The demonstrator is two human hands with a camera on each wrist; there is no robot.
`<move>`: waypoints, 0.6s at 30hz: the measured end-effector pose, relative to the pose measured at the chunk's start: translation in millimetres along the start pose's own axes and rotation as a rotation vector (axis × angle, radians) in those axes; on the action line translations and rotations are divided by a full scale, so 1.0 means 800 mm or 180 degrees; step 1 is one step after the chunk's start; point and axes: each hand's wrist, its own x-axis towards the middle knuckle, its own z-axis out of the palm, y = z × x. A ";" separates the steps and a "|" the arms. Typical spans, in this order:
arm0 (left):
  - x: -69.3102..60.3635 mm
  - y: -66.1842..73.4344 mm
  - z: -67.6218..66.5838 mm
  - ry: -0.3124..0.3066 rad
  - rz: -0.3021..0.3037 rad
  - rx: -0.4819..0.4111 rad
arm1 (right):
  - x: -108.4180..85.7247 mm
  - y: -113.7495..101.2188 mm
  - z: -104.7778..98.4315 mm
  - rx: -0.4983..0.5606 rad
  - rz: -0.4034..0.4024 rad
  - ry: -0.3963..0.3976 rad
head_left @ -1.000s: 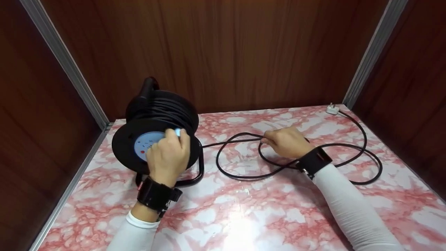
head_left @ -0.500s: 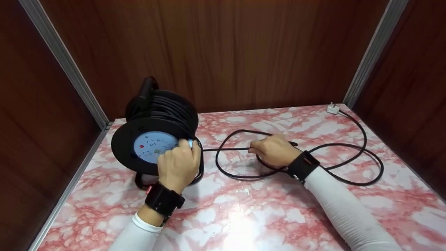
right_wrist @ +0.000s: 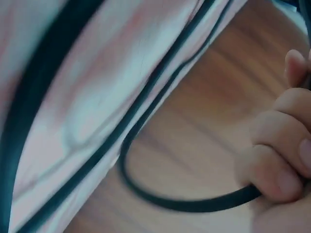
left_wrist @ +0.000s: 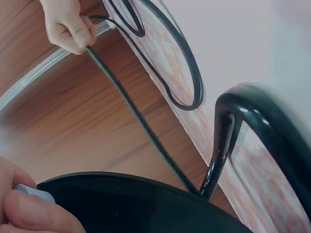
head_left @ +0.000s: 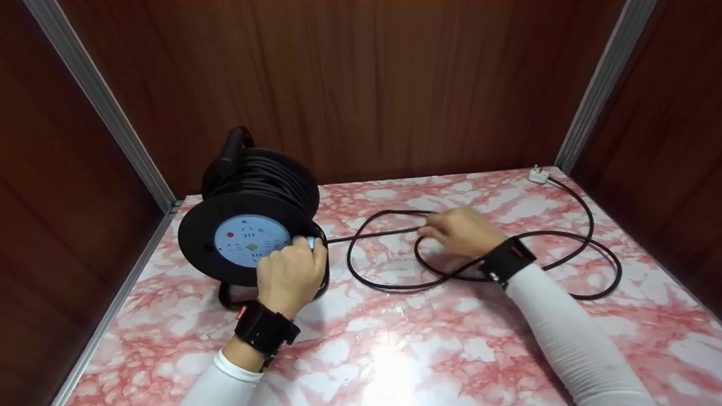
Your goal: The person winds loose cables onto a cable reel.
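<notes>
In the head view a black cable reel (head_left: 194, 251) with a blue socket face (head_left: 242, 228) stands on the left, its drum wrapped in many turns of cable. My left hand (head_left: 290, 276) grips the light-blue crank knob (head_left: 311, 242) at the disc's right edge; fingers and thumb close round the knob in the left wrist view too. To the right, my right hand (head_left: 465, 231) holds the black cable (head_left: 375, 234) between curled fingers, above the table. From there the cable runs fairly straight to the reel. In the right wrist view, cable (right_wrist: 209, 205) curves out of the fist (right_wrist: 277, 150).
Loose cable loops (head_left: 395, 288) lie on the pink-and-white marbled table (head_left: 395, 349), ending in a white plug (head_left: 538, 175) at the back right corner. The reel's tubular black frame (left_wrist: 265, 114) sticks out beside the disc. Brown wood panels (head_left: 366, 90) enclose the back and sides.
My left hand has carried the crank knob rightward and toward me along the disc's edge. My right hand dipped left with the cable, then came back up and to the right.
</notes>
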 end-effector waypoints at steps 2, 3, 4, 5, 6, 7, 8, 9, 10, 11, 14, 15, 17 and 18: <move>-0.003 -0.001 0.002 0.0016 -0.0003 0.0007 | -0.004 0.012 -0.009 -0.0241 -0.0170 0.0512; -0.005 -0.002 0.004 0.0018 0.0005 0.0019 | -0.007 0.018 -0.013 -0.0392 -0.0228 0.0774; -0.006 -0.002 0.006 0.0021 0.0018 0.0036 | -0.009 0.024 -0.016 -0.0544 -0.0238 0.0969; -0.007 -0.003 0.008 0.0026 0.0025 0.0048 | -0.011 0.029 -0.019 -0.0668 -0.0213 0.1084; -0.008 -0.005 0.010 0.0032 0.0038 0.0070 | -0.013 0.033 -0.020 -0.0706 -0.0145 0.1071; -0.010 -0.006 0.012 0.0036 0.0055 0.0099 | -0.015 0.035 -0.020 -0.0655 -0.0040 0.0920; -0.012 -0.008 0.014 0.0043 0.0071 0.0125 | -0.017 0.038 -0.020 -0.0576 0.0070 0.0679; -0.014 -0.009 0.016 0.0047 0.0094 0.0161 | -0.018 0.039 -0.019 -0.0465 0.0191 0.0410; -0.017 -0.011 0.018 0.0052 0.0113 0.0194 | -0.018 0.040 -0.017 -0.0354 0.0310 0.0162; -0.020 -0.014 0.020 0.0062 0.0140 0.0228 | -0.019 0.041 -0.016 -0.0251 0.0419 -0.0021; -0.029 -0.019 0.024 0.0047 0.0313 0.0377 | -0.018 0.041 -0.017 -0.0299 0.0349 0.0073; -0.031 -0.020 0.026 0.0049 0.0381 0.0424 | -0.018 0.041 -0.018 -0.0407 0.0231 0.0303; -0.034 -0.022 0.027 0.0074 0.0524 0.0509 | -0.017 0.041 -0.021 -0.0710 -0.0032 0.0838; -0.035 -0.023 0.028 0.0093 0.0593 0.0552 | -0.017 0.042 -0.022 -0.0869 -0.0145 0.1063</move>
